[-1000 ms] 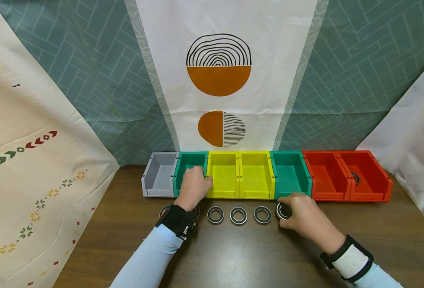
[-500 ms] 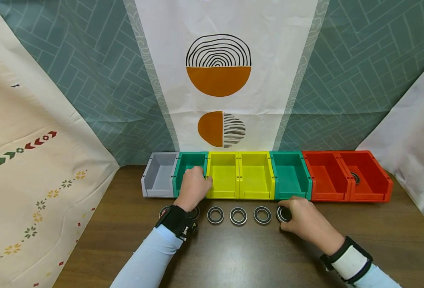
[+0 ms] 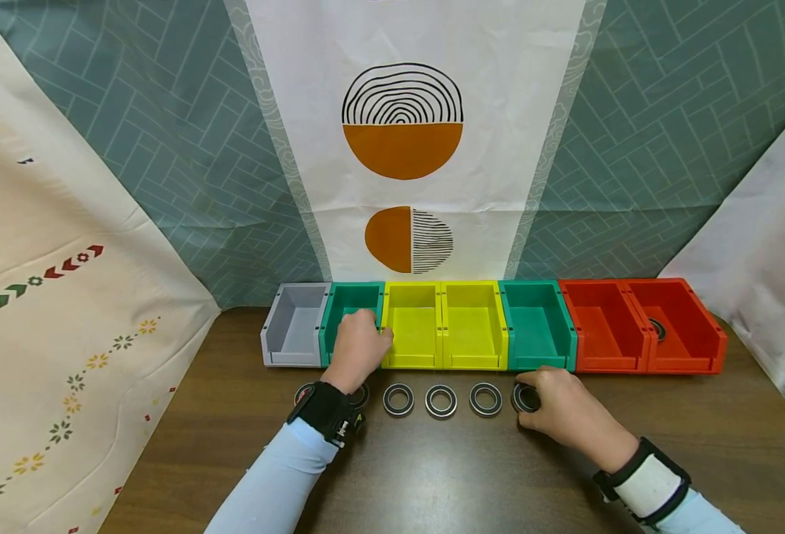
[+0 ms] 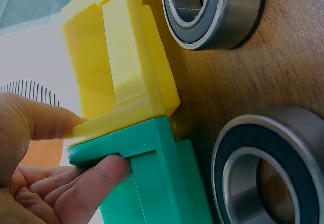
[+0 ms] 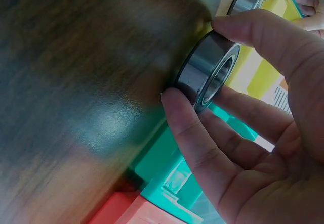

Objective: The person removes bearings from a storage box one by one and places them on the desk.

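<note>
My left hand (image 3: 360, 343) reaches to the left green bin (image 3: 348, 295). In the left wrist view, its thumb and fingers pinch the adjoining side walls of the green bin (image 4: 154, 143) and the yellow bin (image 4: 132, 77). My right hand (image 3: 557, 404) holds a metal ball bearing (image 3: 518, 404), at the right end of a row of bearings in front of the bins. Seen from the right wrist, thumb and fingertips grip the outer rim of this bearing (image 5: 196, 72), which sits flat on the wooden table.
Several bearings, such as a middle one (image 3: 441, 414), lie left of the held one; my left wrist partly covers two. Side by side stand a grey bin (image 3: 292, 358), two yellow bins, another green bin (image 3: 540, 362) and two red bins. The rightmost red bin (image 3: 689, 365) contains a bearing.
My right hand and its bearing have shifted slightly down in the head view, the bearing settling flatter. The left hand keeps its place on the bin walls.
</note>
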The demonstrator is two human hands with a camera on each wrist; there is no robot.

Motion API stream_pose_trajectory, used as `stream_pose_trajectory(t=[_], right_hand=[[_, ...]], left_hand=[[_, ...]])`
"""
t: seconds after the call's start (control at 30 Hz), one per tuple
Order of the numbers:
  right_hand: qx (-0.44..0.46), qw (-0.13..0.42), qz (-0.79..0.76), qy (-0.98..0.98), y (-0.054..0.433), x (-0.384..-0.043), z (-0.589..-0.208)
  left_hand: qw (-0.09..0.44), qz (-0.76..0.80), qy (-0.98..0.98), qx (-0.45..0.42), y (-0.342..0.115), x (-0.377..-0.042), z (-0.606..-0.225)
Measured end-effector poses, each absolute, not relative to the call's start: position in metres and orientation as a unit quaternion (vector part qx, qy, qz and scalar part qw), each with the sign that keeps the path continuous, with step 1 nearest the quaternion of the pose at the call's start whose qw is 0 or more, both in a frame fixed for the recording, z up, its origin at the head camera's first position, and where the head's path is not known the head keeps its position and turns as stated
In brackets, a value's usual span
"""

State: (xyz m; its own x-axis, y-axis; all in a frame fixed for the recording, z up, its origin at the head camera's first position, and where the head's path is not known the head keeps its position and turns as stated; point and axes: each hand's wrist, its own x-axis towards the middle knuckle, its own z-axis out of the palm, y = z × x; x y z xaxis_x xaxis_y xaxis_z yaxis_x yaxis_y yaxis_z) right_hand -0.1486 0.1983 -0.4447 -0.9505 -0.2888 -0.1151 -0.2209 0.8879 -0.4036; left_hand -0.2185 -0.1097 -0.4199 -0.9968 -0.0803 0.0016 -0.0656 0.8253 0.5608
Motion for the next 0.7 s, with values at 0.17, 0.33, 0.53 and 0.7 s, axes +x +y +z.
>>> stream_pose_trajectory(t=[0.17,0.33,0.53,0.7], right_hand=[[-0.129,0.091,-0.197,0.968,0.198,-0.149,-0.443],[-0.137,0.082,-0.187,0.969,0.199,-0.147,-0.442],[-0.154,0.046,-0.186,0.969,0.203,-0.147,-0.431],[-0.162,-0.018,-0.203,0.965,0.214,-0.154,-0.41]], left_hand=[[0.012,-0.293,-0.955,0.04,-0.11,-0.219,-0.42],[0.011,-0.292,-0.956,0.041,-0.111,-0.218,-0.42],[0.009,-0.294,-0.955,0.04,-0.111,-0.218,-0.42],[0.001,-0.298,-0.954,0.045,-0.11,-0.219,-0.419]])
